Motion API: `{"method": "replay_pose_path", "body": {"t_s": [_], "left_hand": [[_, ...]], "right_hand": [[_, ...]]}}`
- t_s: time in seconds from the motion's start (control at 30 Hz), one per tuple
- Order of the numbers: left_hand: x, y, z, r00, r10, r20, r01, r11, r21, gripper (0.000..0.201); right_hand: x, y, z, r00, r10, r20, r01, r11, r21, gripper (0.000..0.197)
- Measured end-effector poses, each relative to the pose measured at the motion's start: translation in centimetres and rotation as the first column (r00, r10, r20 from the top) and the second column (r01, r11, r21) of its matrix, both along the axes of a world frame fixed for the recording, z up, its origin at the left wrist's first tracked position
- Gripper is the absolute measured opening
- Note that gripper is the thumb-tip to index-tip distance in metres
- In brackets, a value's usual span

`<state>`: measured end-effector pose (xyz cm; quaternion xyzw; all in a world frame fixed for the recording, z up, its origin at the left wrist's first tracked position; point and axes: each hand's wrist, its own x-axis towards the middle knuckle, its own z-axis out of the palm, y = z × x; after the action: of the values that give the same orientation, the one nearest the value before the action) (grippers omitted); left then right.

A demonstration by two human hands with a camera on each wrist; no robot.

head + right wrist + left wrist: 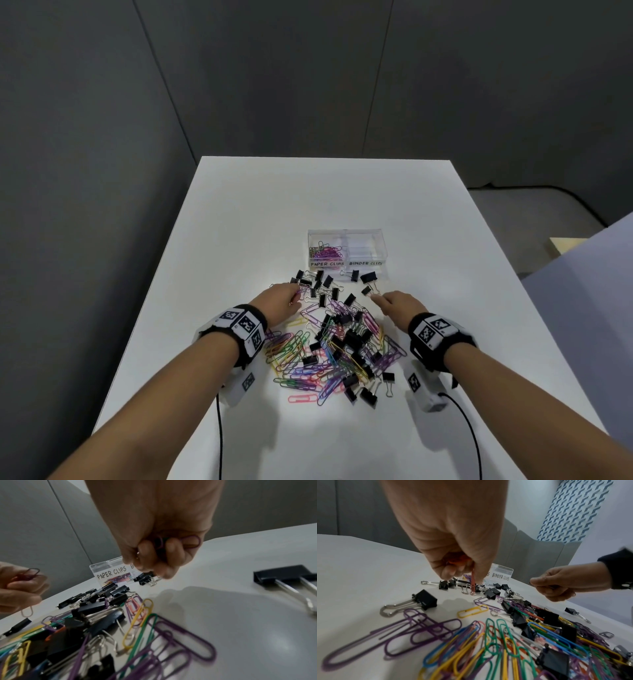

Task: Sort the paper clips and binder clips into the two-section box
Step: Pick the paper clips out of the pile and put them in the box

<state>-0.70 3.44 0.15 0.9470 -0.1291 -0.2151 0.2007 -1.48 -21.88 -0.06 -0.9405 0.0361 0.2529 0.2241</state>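
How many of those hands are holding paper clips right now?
2. The left hand pinches reddish paper clips at the far left of the pile. The right hand grips purple paper clips at its far right. More may be hidden in each fist.

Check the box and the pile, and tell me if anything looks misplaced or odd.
Nothing is missorted. The clear two-section plastic box sits upright; its PAPER CLIPS side holds only coloured wire paper clips, and its BINDER CLIPS side looks empty. The black binder clips and remaining paper clips lie mixed on the white table, unsorted.
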Motion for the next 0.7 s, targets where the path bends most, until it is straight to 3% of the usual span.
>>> {"method": "replay_pose_path", "body": {"t_s": [0.1,0.2,0.33,0.57,0.7], "left_hand": [[-0.2,-0.3,0.2,0.999,0.024,-0.021,-0.026,0.996,-0.086,0.012],[-0.2,-0.6,0.6,0.998,0.036,-0.052,-0.041,0.994,-0.101,0.013],[-0.2,-0.4,0.3,0.991,0.036,-0.127,-0.037,0.999,-0.005,0.026],[-0.5,-1.4,-0.6,0.989,0.068,-0.129,-0.046,0.985,0.169,0.022],[-0.2,-1.8,-0.6,0.989,0.014,-0.145,0.025,0.964,0.266,0.013]], "right_hand": [[-0.2,-0.5,-0.6,0.997,-0.072,-0.032,0.074,0.994,0.075,0.032],[-0.3,-0.6,-1.0,0.995,-0.075,-0.061,0.079,0.995,0.068,0.024],[-0.5,-0.1,-1.1,0.999,-0.035,-0.039,0.034,0.999,-0.011,0.016],[-0.1,1.0,-1.6,0.997,0.007,-0.082,-0.015,0.995,-0.101,0.030],[0.1,1.2,-1.4,0.993,0.051,-0.103,-0.061,0.993,-0.101,0.017]]}}
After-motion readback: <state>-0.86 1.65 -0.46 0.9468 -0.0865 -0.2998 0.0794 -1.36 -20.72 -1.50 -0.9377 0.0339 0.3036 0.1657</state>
